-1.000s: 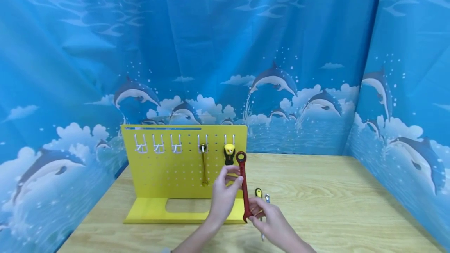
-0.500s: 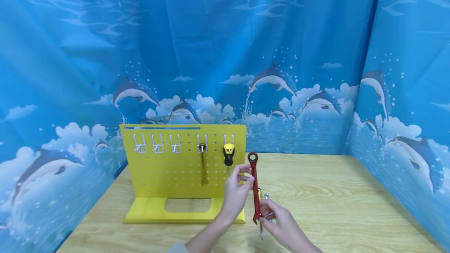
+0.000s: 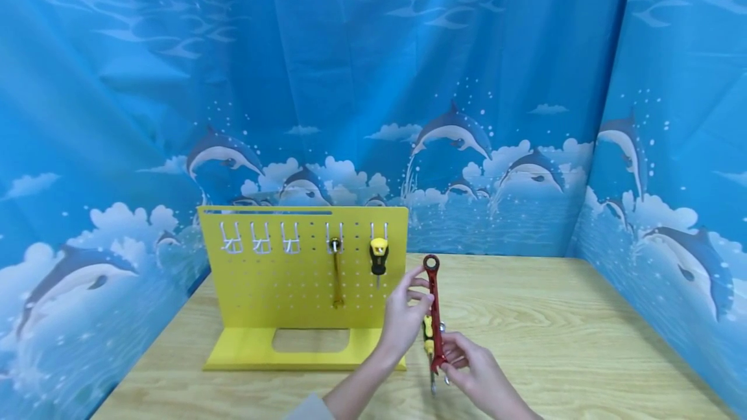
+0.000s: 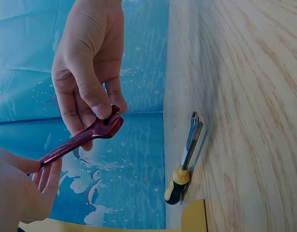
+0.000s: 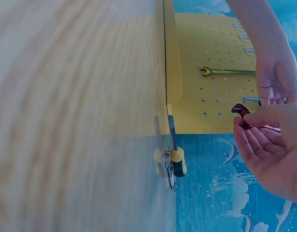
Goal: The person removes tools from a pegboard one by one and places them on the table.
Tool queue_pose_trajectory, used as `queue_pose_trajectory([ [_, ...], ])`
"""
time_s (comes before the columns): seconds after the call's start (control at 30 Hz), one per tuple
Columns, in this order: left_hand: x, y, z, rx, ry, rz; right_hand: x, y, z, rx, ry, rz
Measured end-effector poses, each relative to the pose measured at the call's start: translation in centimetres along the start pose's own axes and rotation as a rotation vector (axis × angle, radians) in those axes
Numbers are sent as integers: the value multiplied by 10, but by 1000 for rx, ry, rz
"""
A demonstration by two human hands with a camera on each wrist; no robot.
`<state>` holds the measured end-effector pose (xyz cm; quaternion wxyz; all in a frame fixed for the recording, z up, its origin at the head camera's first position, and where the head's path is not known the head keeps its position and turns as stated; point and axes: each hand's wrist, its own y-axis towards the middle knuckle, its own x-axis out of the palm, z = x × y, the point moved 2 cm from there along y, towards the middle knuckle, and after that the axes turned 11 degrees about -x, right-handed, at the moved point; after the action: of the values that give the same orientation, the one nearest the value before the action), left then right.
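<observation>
A red combination wrench (image 3: 434,316) is held nearly upright above the table, ring end up and open end down. My left hand (image 3: 401,317) pinches its upper shank between thumb and fingers. Lower down, my right hand (image 3: 477,373) grips the open end; the right wrist view shows that open end (image 5: 241,115) between thumb and fingertips. Behind the red wrench, a yellow-and-black screwdriver (image 3: 428,334) lies on the table with a silver tool (image 3: 443,327) beside it, partly hidden by the right hand.
Left of the hands stands a yellow pegboard (image 3: 262,297) on a flat base. A gold-coloured wrench (image 3: 337,277) and a yellow-and-black screwdriver (image 3: 379,256) hang on it. Several white hooks (image 3: 231,242) at its left carry nothing. A blue dolphin curtain (image 3: 496,83) surrounds the wooden table (image 3: 554,323).
Both hands have moved right with the red wrench, away from the pegboard. The hanging screwdriver is now fully in sight, and more of the screwdriver on the table shows left of the wrench.
</observation>
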<state>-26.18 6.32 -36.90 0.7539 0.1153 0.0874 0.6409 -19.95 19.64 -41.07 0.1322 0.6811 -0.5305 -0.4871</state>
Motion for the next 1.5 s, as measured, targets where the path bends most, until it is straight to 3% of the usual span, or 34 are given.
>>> queue_pose_trajectory([
  [0.33, 7, 8, -7, -85, -52, -32, -4, -6, 2, 44, -15, 9],
  [0.7, 13, 19, -16, -112, -101, -74, -8, -13, 12, 54, -25, -5],
  [1.07, 18, 33, -28, -202, -171, -127, -12, -19, 13, 78, -17, 17],
  [1.27, 24, 38, -34, -217, -169, -134, -14, -25, 20, 91, -26, 11],
  [1.5, 28, 41, -40, -197, -111, -115, -16, -30, 24, 212, -4, -14],
])
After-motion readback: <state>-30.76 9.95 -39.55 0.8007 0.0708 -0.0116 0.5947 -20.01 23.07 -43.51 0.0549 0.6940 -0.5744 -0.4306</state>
